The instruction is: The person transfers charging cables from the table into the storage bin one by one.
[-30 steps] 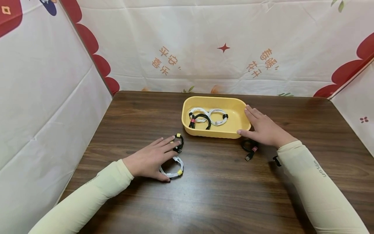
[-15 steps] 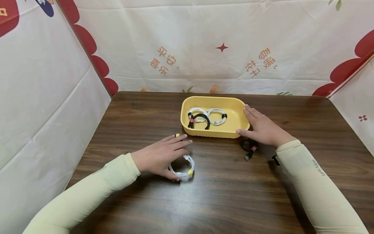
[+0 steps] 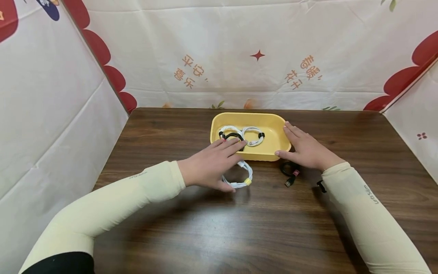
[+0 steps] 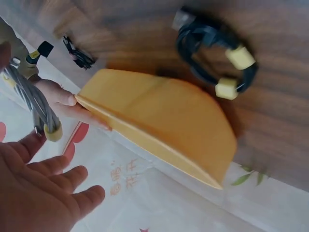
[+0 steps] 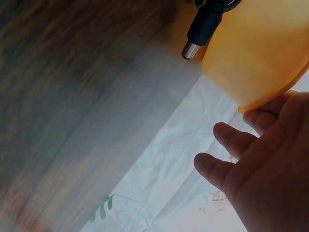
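My left hand [image 3: 213,163] holds a coiled white cable [image 3: 247,182] with a yellow tie, its thumb and index finger pinching the coil at the front of a yellow box [image 3: 253,156]. In the left wrist view, its other fingers are spread. My right hand [image 3: 306,150] rests on the box's right end with extended fingers, thumb at the near corner and fingertips at the rim. Inside the box lie white cable coils [image 3: 254,143] with black ties and a black cable coil [image 3: 236,134], partly covered by my left fingers.
A black USB cable [image 3: 291,171] with a pink tie lies on the brown table [image 3: 219,236] below my right hand. A black cable coil [image 4: 186,50] with yellow ties, hidden in the head view, lies near the box. White printed cloth [image 3: 219,57] hangs behind.
My left hand has lifted the white cable coil and carried it right and away from me, up to the box's front wall. My right hand has stayed at the box's end.
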A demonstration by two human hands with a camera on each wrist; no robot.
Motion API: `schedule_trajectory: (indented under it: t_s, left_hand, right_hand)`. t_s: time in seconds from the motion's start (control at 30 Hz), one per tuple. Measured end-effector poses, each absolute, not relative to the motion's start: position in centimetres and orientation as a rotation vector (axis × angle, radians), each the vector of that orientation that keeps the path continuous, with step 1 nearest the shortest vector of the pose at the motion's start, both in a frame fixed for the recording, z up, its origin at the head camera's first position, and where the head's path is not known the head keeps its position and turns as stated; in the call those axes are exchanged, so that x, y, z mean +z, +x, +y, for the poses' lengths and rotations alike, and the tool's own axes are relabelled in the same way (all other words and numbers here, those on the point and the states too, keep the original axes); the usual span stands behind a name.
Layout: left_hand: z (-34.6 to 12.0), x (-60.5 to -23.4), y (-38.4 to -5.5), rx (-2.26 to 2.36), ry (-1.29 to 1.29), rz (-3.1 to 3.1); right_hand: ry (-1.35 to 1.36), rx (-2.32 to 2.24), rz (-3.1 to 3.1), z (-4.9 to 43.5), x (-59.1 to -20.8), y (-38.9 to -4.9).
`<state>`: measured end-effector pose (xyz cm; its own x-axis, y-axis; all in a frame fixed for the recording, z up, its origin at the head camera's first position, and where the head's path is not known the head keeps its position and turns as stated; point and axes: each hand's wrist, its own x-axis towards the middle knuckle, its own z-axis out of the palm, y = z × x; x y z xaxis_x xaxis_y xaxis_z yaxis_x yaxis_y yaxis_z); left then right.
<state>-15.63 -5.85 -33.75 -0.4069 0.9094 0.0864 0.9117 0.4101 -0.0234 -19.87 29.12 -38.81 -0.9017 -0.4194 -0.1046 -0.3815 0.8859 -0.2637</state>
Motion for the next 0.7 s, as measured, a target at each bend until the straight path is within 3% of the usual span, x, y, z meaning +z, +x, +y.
schedule_trajectory:
  t_s: [0.7]
  left_hand:
    - [0.2, -30.7, -23.5, -0.15, -1.547, -2.878]
  right_hand:
    - [-0.601, -0.391, 2.887, 29.2, -38.7, -19.8]
